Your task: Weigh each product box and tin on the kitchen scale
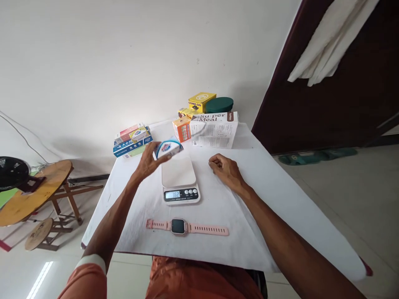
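My left hand grips a small white and blue box between thumb and fingers. The box is tilted at the far end of the white kitchen scale; whether it touches the platform I cannot tell. The scale's lit display seems to read 362. Right of the scale, my right hand rests on the white-covered table with its fingers curled in and nothing visible in them. A smartwatch with a pink strap lies flat in front of the scale.
Blue packs with smaller boxes on top sit at the table's left back. Behind the scale stand an orange box, a white Su-per Meal box, a yellow box and a green round lid. A wooden stool is on the left.
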`<action>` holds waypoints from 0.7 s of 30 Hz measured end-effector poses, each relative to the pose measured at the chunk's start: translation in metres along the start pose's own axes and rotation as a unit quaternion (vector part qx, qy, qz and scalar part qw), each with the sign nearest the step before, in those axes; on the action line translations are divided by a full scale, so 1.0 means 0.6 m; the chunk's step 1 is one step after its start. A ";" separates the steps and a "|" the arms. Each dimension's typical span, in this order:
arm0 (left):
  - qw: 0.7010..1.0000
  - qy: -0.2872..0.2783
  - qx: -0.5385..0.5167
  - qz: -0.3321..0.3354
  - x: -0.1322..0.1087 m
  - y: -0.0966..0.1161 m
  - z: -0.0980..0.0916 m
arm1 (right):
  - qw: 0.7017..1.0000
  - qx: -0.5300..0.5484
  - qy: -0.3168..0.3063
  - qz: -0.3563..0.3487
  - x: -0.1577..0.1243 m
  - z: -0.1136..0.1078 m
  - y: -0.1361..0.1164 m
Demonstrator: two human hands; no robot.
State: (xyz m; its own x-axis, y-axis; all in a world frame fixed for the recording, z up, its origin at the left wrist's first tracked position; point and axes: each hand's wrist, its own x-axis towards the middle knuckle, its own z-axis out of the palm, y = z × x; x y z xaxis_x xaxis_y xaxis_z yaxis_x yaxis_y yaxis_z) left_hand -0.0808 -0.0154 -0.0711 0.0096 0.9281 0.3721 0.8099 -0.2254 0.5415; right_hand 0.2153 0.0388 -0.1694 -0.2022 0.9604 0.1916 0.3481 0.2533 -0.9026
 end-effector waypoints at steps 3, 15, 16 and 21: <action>0.998 -0.047 0.004 0.034 -0.062 0.004 0.028 | 1.000 -0.004 0.002 0.008 -0.002 0.001 -0.002; 0.999 -0.018 -0.035 0.027 -0.107 -0.007 0.048 | 1.000 -0.002 -0.006 0.027 -0.001 0.001 -0.008; 0.999 0.022 -0.041 0.022 -0.108 -0.009 0.042 | 1.000 -0.002 -0.006 0.028 -0.001 0.001 -0.008; 0.985 0.171 -0.030 0.002 -0.112 -0.017 0.025 | 1.000 -0.011 -0.006 0.024 -0.002 0.001 -0.009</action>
State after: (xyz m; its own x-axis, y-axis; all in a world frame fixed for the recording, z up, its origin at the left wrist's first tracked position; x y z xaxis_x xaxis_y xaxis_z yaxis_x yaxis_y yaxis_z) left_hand -0.0809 -0.0709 -0.1128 -0.1929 0.7753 0.6014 0.7743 -0.2562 0.5786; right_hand 0.2132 0.0363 -0.1650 -0.1968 0.9698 0.1438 0.3769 0.2103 -0.9021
